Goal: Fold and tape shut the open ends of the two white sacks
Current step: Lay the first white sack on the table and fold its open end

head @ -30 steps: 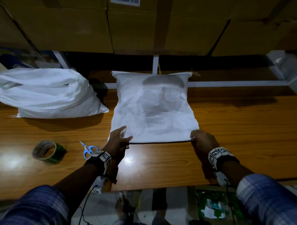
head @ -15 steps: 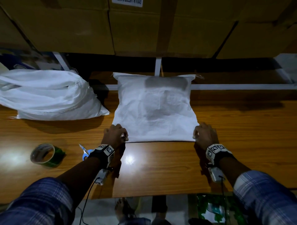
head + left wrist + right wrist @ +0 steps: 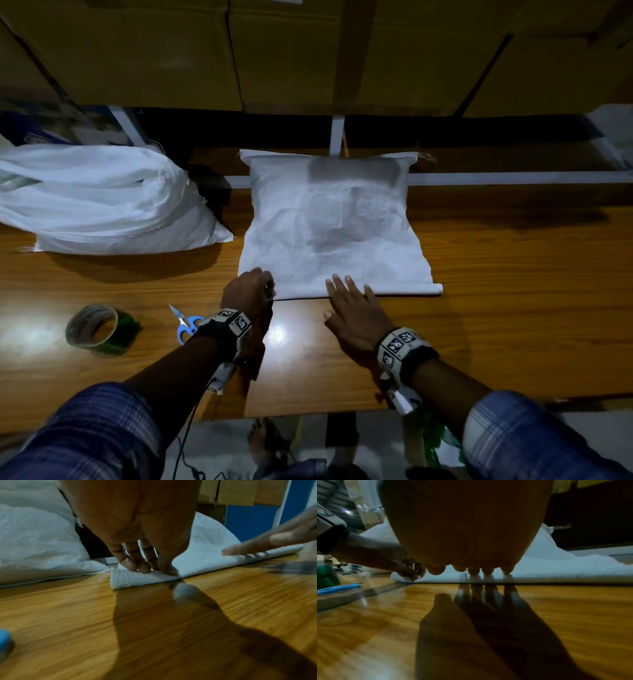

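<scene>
Head view, sack: a flat white woven sack [image 3: 329,226] lies at frame centre on the wooden tabletop [image 3: 513,308], its near edge rolled into a narrow fold that runs left to right.
Head view, second sack: a fuller, crumpled white sack [image 3: 102,202] lies at upper left, just beside the first; what either holds cannot be seen.
Head view, left hand: the left hand [image 3: 248,291] sits on the fold's left corner, fingers curled down onto it.
Head view, right hand: the right hand [image 3: 352,308] lies flat, fingers straight and spread, fingertips on the fold near its middle, palm over the tabletop.
Head view, tools: a green tape roll [image 3: 97,329] stands at lower left; blue scissors [image 3: 185,323] lie between it and the left wrist.
Left wrist view, left hand: curled fingers [image 3: 137,566] and thumb pinch the folded corner [image 3: 137,580] of the sack against the tabletop; the weave shows plainly.
Left wrist view, right hand: blurred straight fingers [image 3: 248,547] rest on the fold at right.
Left wrist view, second sack: it fills the upper left.
Right wrist view, right hand: the palm [image 3: 467,527] fills the top; straight fingertips [image 3: 488,570] press the fold's edge, the sack stretching right behind them.
Right wrist view, left hand: at left it grips the corner [image 3: 402,578].
</scene>
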Tool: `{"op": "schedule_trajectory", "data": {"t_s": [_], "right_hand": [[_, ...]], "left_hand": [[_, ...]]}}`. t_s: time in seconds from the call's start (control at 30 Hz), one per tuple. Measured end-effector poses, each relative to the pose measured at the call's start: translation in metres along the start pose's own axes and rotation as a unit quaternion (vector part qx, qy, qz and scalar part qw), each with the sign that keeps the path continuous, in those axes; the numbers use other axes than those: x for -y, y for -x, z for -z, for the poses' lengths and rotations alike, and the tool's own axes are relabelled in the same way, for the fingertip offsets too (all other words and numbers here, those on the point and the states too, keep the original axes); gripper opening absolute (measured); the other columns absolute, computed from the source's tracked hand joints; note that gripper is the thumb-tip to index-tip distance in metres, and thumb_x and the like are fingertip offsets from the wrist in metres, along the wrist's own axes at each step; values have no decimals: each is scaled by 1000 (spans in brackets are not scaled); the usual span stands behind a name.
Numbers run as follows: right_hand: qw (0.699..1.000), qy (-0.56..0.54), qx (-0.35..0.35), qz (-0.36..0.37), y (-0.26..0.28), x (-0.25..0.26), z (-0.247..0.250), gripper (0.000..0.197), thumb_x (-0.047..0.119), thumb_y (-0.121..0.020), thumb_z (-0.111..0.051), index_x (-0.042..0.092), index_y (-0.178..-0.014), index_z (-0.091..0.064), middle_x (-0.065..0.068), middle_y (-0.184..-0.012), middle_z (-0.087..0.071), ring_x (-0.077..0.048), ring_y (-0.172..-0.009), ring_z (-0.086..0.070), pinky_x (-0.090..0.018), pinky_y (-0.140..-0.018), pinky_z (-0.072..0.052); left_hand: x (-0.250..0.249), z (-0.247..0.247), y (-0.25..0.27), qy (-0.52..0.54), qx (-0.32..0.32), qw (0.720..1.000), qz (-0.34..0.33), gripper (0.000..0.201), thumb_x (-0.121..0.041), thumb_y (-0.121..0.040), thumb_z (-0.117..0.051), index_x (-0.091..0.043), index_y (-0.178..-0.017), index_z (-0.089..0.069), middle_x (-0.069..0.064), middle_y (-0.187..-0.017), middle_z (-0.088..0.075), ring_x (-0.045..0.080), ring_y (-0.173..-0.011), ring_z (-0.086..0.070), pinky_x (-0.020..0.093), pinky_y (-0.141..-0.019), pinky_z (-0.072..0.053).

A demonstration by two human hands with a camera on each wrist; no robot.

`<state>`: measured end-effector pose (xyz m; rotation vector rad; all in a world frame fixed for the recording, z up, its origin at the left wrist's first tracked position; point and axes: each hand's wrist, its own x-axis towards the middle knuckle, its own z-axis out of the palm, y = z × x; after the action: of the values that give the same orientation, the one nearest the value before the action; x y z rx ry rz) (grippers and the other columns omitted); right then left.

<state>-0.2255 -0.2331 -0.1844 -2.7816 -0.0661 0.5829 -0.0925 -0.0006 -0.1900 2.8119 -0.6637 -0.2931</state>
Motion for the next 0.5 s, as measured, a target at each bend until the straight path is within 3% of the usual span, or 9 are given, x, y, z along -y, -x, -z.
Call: {"op": "schedule_trajectory", "data": {"t_s": [0.07, 0.13, 0.2, 0.27, 0.3, 0.37, 0.5], "right_hand": [[999, 21, 27, -24, -8, 0, -12, 64, 51, -106, -13, 27, -160, 9, 7, -167, 18, -17, -155, 15, -50, -125, 4], [999, 32, 25, -34, -12, -2, -18, 62, 50, -106, -11, 28, -160, 10, 7, -167, 18, -17, -155, 15, -51, -125, 4], [999, 38, 19, -32, -12, -1, -19, 62, 48, -106, -10, 28, -160, 11, 7, -167, 19, -17, -154, 16, -51, -125, 4], [999, 44, 19, -25, -13, -1, -18, 61, 46, -107, -11, 27, -160, 10, 6, -167, 19, -17, -154, 16, -50, -125, 5], [999, 40, 25, -23, -13, -1, -16, 60, 45, -107, -12, 26, -160, 10, 7, -167, 19, -17, -154, 16, -50, -124, 5], [999, 32, 31, -22, -13, -4, -14, 60, 43, -107, -13, 27, -161, 10, 8, -167, 19, -15, -154, 17, -49, -125, 6], [999, 29, 18, -14, -5, -13, -10, 59, 51, -105, -7, 34, -159, 11, 15, -165, 19, -10, -153, 17, -47, -125, 4]], "left_hand": [[-5, -2, 3, -26, -41, 997, -63, 19, -16, -77, -74, -18, -94, -66, 5, -94, -62, 31, -85, -61, 37, -65, -46], [-24, -6, 9, -20, -82, 987, -140, 26, -24, -83, -71, -18, -108, -65, 6, -102, -62, 28, -90, -60, 38, -70, -46], [-51, -16, 14, -7, -18, 983, -182, 42, -38, -95, -57, -21, -134, -54, 7, -130, -57, 27, -116, -54, 42, -93, -44], [-72, -31, 17, -38, 115, 979, -166, 62, -47, -101, -40, -21, -154, -23, 5, -161, -23, 29, -147, -21, 51, -116, -19], [-76, -38, 18, -60, 159, 974, -149, 65, -50, -103, -29, -20, -157, -8, 1, -165, -5, 28, -151, -3, 53, -118, -5], [-76, -46, 18, -83, 192, 969, -131, 68, -56, -101, -12, -22, -156, 8, -4, -163, 15, 25, -150, 15, 53, -117, 7], [-57, -43, 16, -88, 190, 966, -152, 81, -68, -84, 12, -28, -154, 13, -11, -154, 25, 19, -149, 16, 51, -118, 8]]}}
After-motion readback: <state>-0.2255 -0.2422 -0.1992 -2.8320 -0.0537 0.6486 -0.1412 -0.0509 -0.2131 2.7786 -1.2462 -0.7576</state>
